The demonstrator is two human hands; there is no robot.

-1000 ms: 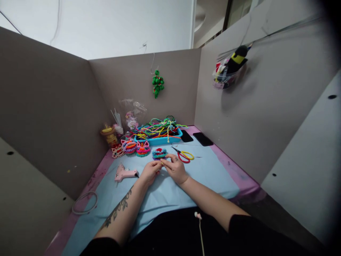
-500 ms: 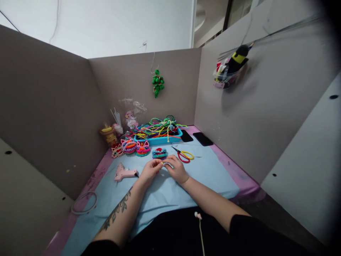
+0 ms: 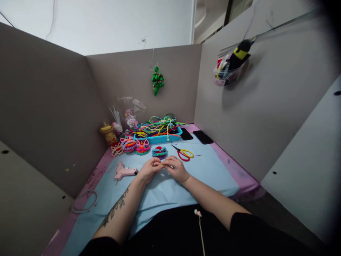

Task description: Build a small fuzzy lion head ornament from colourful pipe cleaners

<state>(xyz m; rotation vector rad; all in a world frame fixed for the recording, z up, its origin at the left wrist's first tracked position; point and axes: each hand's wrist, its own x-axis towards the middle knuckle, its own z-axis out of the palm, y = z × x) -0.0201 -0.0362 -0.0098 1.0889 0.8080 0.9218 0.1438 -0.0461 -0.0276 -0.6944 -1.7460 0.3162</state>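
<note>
My left hand (image 3: pixel 151 169) and my right hand (image 3: pixel 176 168) meet above the blue cloth, fingertips pinched together. Between them shows a small yellow piece (image 3: pixel 162 165), too little to name and partly hidden by the fingers. Just beyond my hands sits a teal, fuzzy pipe-cleaner face (image 3: pixel 159 152) with red on top. Scissors (image 3: pixel 183 153) with one red and one yellow handle lie open past my right hand. Left of my left hand, a pink glue gun (image 3: pixel 124 171) rests on its side.
A blue tray (image 3: pixel 160 139) heaped with colourful pipe cleaners stands at the back. Several pipe-cleaner faces (image 3: pixel 143 147) sit to its front left. Two dark phones (image 3: pixel 203 137) lie at the right. A ring (image 3: pixel 84 201) lies near left. Grey partitions (image 3: pixel 144 78) enclose the table.
My fingers have shifted slightly against each other around the small yellow piece, the right fingertips now closer to the left. The view has tilted a little; the table items stay in place.
</note>
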